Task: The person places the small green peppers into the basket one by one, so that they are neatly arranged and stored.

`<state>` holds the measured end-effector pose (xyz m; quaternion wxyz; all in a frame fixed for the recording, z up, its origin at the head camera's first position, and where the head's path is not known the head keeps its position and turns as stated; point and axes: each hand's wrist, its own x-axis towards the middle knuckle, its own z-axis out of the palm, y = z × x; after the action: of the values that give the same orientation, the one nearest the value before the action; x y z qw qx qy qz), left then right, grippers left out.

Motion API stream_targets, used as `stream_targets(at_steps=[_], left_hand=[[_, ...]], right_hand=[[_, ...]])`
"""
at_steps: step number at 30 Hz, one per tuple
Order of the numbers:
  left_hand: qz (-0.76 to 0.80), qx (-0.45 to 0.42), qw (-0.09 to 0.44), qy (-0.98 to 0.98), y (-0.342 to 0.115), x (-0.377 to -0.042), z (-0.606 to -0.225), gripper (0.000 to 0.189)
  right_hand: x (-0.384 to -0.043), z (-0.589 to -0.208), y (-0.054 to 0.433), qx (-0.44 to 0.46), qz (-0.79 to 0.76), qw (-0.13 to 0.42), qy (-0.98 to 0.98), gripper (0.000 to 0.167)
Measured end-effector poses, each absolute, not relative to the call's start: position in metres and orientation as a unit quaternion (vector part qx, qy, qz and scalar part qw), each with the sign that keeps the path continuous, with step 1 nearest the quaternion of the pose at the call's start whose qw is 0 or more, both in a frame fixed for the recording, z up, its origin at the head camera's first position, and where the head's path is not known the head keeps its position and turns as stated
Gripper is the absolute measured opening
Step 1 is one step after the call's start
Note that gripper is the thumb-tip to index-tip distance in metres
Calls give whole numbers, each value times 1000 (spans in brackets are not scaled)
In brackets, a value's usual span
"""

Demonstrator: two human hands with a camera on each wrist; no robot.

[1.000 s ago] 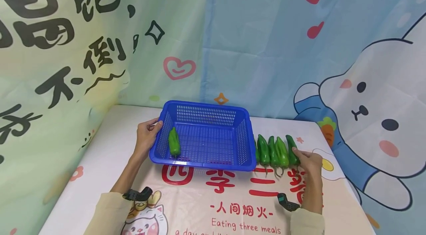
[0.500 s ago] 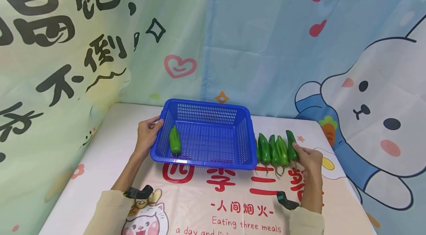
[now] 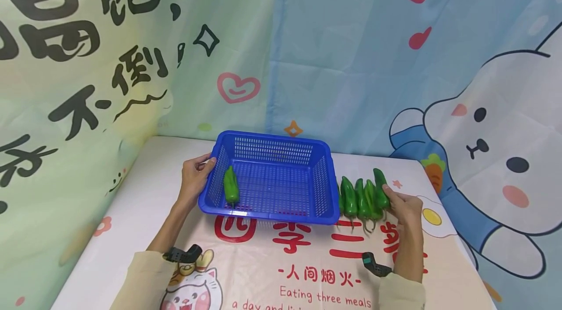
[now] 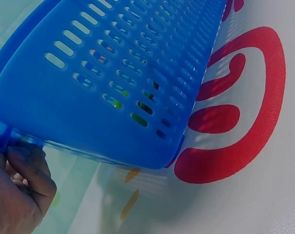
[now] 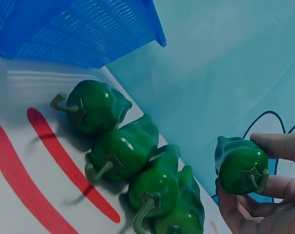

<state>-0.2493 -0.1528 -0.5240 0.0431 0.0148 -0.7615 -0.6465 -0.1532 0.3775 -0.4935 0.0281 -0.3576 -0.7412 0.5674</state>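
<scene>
A blue plastic basket (image 3: 281,217) stands on the table with one green pepper (image 3: 230,186) lying at its left inside. My left hand (image 3: 193,178) grips the left rim of this basket; in the left wrist view its thumb and fingers (image 4: 33,173) pinch the rim's edge. Between the thumb and fingers of my right hand (image 3: 405,206) is another green pepper (image 5: 242,165), raised off the table in the right wrist view. Several more green peppers (image 3: 349,196) lie side by side in a row just right of the basket, stems toward me.
A printed cloth with red characters (image 3: 291,239) covers the table (image 3: 175,149). Curtains with cartoon prints (image 3: 333,56) hang directly behind and at the left. The basket's right wall partly hides the leftmost pepper of the row.
My right hand has lifted the rightmost pepper from the table and brought it slightly left and up. The left hand and basket hold their place.
</scene>
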Motion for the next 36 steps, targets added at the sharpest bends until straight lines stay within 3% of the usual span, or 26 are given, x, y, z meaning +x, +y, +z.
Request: stream_targets(at_steps=[14, 36], left_hand=[[-642, 19, 41, -766, -152, -247, -522, 48], [-638, 18, 44, -768, -151, -247, -522, 47]], right_hand=[[-157, -487, 365, -354, 590, 8, -725, 84], [-153, -486, 355, -358, 586, 18, -727, 77]])
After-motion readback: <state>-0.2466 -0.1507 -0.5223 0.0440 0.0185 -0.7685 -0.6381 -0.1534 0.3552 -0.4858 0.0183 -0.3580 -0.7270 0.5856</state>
